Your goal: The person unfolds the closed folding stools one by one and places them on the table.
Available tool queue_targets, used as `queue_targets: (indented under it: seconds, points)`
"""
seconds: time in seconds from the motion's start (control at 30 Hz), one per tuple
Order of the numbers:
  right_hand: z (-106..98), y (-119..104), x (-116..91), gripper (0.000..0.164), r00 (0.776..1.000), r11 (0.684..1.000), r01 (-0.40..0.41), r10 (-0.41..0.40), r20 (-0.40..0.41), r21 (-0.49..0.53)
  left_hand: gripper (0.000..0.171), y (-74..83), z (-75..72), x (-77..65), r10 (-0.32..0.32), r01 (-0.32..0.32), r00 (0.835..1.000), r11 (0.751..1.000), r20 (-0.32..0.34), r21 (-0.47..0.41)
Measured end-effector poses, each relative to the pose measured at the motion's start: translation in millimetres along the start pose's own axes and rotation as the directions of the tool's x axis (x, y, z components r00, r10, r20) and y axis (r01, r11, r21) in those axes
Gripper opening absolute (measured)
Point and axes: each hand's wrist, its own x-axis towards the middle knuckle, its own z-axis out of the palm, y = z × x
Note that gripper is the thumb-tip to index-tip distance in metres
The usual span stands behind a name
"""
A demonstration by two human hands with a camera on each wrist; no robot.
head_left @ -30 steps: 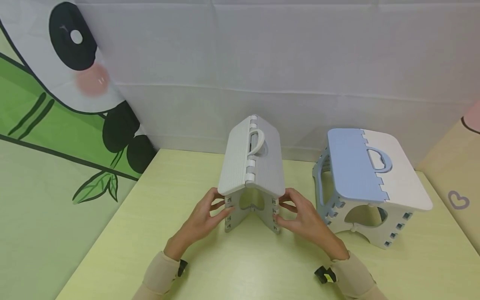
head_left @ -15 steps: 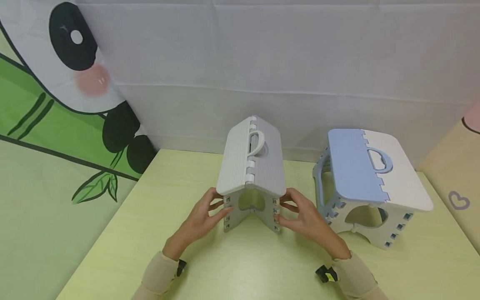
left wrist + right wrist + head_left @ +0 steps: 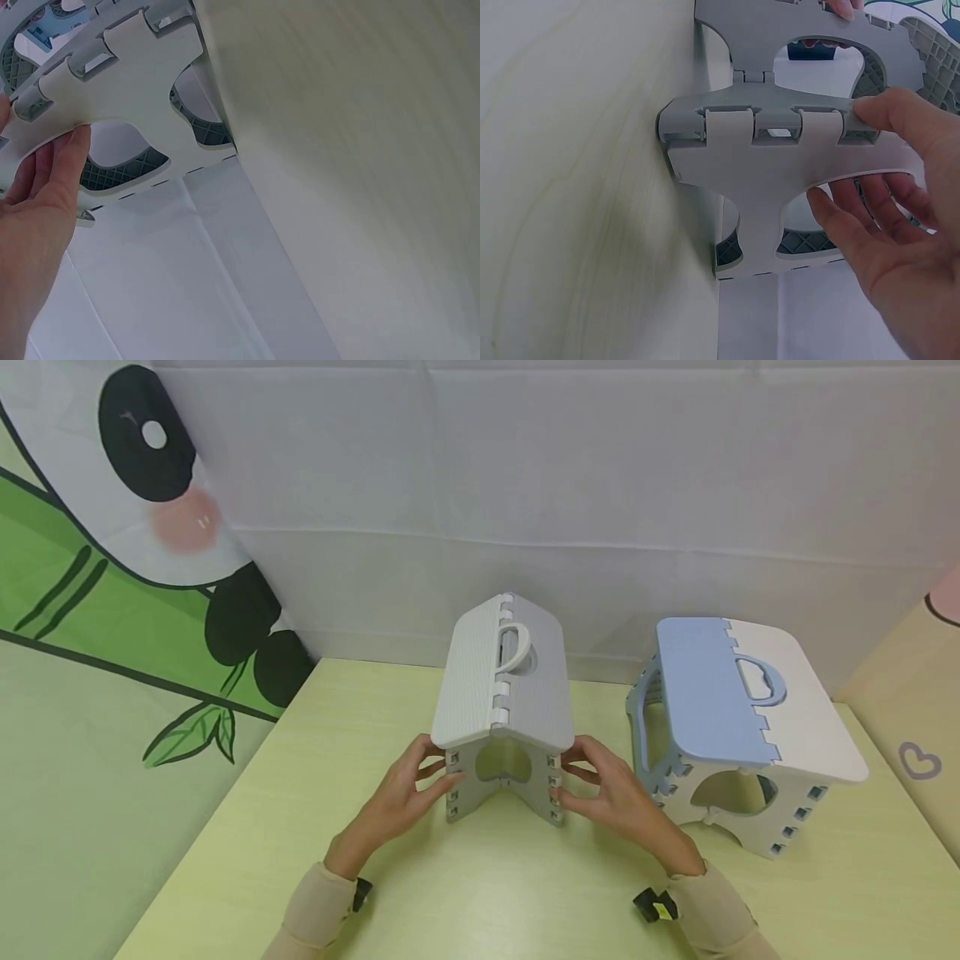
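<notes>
A white and grey folding step stool [image 3: 468,685] stands on the table, partly folded, its top peaked like a roof and its front leg panels bent into a V. My left hand [image 3: 399,795] grips the left leg edge, thumb in front. In the left wrist view, that hand's fingers [image 3: 69,161] curl into the side cut-out. On the opposite side my right hand [image 3: 621,797] holds the right leg edge. The right wrist view shows its thumb [image 3: 896,111] on the hinged corner and its fingers at the side opening. The left thumb's tip is barely visible in the left wrist view.
A blue and white folding step stool [image 3: 708,693] stands unfolded to the right, close to my right forearm. Behind the pale wooden table [image 3: 247,860] hangs a white cloth [image 3: 480,468]. A printed cartoon cloth [image 3: 82,793] covers the left side.
The peaked top and the leg panels of the white and grey stool have spread slightly wider. Both hands have shifted slightly outward with it. The blue and white stool stays in place.
</notes>
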Motion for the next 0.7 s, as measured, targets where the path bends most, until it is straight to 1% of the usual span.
queue_targets:
  seconds: [0.53, 0.7]
  points:
    - [-2.9, -0.7, -0.6, 0.054, 1.0, 1.0, -0.027, 0.027, 0.008, 0.011, 0.049, -2.2, -0.3, 1.3, -0.002, 0.002, 1.0, 1.0, 0.006, -0.015]
    - [-2.9, -1.0, -0.9, 0.052, 1.0, 1.0, -0.012, 0.011, 0.015, 0.024, 0.048, 0.2, -1.7, 0.8, -0.006, 0.006, 1.0, 1.0, 0.006, -0.001]
